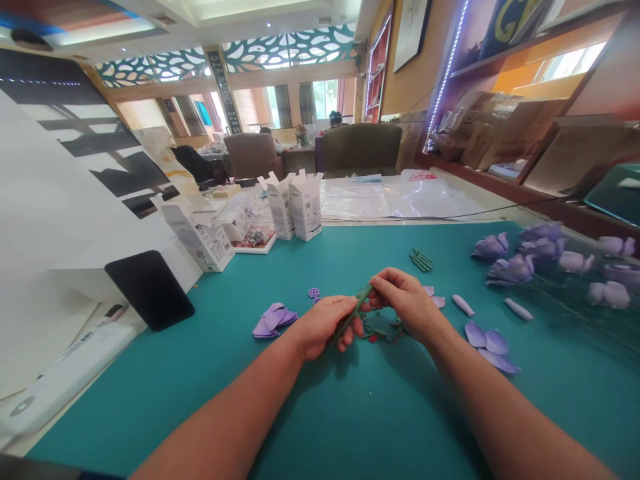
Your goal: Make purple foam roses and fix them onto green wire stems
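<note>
Over the middle of the green mat, my left hand [333, 323] is closed around a green flower stem piece [358, 305], which slants up to the right. The fingertips of my right hand [400, 297] pinch its upper end. Small green parts [383, 333] and a tiny red piece [373, 339] lie just behind and below my hands, partly hidden by them. To the left of my left hand is a pile of purple petals [273, 321], with a purple round openwork piece [313, 293] behind. More light purple petals [493, 341] lie right of my right forearm.
Several green sticks [421, 260] lie farther back on the mat [200, 373]. Purple artificial flowers [513, 268] spread along the right side. White boxes [306, 208] stand at the back, and a black tablet-like panel [150, 290] leans at left.
</note>
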Demonstrator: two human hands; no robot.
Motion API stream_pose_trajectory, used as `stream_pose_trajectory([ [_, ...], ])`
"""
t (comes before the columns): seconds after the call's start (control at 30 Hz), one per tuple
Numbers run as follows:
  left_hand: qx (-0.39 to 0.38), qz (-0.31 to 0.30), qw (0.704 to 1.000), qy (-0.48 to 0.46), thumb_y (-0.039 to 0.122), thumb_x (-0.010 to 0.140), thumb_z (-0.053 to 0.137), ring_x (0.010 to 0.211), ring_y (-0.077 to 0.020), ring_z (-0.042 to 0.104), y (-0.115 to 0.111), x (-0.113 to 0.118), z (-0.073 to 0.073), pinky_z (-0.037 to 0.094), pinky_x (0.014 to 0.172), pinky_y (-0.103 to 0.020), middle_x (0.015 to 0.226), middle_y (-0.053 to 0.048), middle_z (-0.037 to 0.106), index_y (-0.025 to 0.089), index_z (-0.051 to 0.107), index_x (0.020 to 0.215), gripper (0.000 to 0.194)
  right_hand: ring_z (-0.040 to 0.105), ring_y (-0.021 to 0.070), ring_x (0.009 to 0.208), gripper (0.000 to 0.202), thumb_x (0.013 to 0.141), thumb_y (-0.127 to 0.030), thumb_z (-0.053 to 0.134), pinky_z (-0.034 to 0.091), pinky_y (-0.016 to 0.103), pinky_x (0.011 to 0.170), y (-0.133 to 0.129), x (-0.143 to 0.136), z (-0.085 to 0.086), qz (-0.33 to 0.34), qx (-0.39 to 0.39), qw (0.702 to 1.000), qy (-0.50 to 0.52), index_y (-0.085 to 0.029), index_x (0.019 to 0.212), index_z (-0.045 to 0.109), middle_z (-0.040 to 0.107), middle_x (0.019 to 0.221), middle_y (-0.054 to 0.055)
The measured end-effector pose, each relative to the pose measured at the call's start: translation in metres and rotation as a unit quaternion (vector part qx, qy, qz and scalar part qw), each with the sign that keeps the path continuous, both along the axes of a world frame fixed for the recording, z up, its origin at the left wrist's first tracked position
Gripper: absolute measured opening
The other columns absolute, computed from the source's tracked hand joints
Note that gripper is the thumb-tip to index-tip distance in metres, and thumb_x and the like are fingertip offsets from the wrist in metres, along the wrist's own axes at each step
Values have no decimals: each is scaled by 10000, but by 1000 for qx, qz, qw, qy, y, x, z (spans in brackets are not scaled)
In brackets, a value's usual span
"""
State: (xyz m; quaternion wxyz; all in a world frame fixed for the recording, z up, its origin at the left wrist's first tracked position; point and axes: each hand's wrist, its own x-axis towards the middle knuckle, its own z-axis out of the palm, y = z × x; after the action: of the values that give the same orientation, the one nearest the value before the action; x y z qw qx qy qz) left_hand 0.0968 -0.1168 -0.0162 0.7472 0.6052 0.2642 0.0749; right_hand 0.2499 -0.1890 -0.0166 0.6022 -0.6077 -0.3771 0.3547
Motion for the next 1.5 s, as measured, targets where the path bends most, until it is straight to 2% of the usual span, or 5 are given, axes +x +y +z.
stream_pose_trajectory([
  [0.5, 26, 4, 999, 20, 392, 818, 500, 371, -15, 242, -2, -1, 3, 132, 371, -167, 564, 70, 420, 142, 574, 893, 271, 526, 107, 529, 287, 700, -450, 632, 421, 257, 548, 0, -1, -3, 22, 14, 999, -27, -196, 632, 518, 616, 553, -21],
  [0.93, 27, 1, 1000, 3, 389, 814, 497, 367, -19, 307, -2, -1, 0, 212, 366, -158, 579, 61, 477, 143, 558, 898, 267, 598, 131, 555, 357, 738, -544, 579, 435, 250, 529, 0, 0, -1, 41, -8, 999, -18, -192, 686, 545, 657, 596, 11],
  [1.1, 17, -4, 1000, -7, 329, 821, 495, 365, -35, 396, 0, 0, -2, 294, 368, -161, 608, 43, 548, 139, 502, 1159, 388, 591, 120, 570, 394, 711, -577, 598, 452, 243, 529, -2, 17, -1, -7, -19, 1000, -16, -184, 745, 600, 674, 704, 30],
  [1.33, -15, 69, 997, -11, 209, 763, 510, 402, -35, 417, 5, 0, 7, 281, 348, -158, 698, 16, 587, 147, 525, 1096, 339, 538, 121, 525, 369, 568, -512, 735, 432, 262, 517, -9, 38, 9, -99, -5, 995, -17, -190, 679, 592, 625, 594, 11],
  [1.5, -31, 88, 995, -17, 181, 749, 509, 380, -30, 370, 8, -2, 11, 251, 356, -154, 644, 43, 568, 184, 452, 1246, 500, 476, 120, 476, 346, 654, -537, 639, 382, 270, 488, -10, 43, 6, -114, -8, 986, -117, -211, 614, 529, 550, 509, -17],
])
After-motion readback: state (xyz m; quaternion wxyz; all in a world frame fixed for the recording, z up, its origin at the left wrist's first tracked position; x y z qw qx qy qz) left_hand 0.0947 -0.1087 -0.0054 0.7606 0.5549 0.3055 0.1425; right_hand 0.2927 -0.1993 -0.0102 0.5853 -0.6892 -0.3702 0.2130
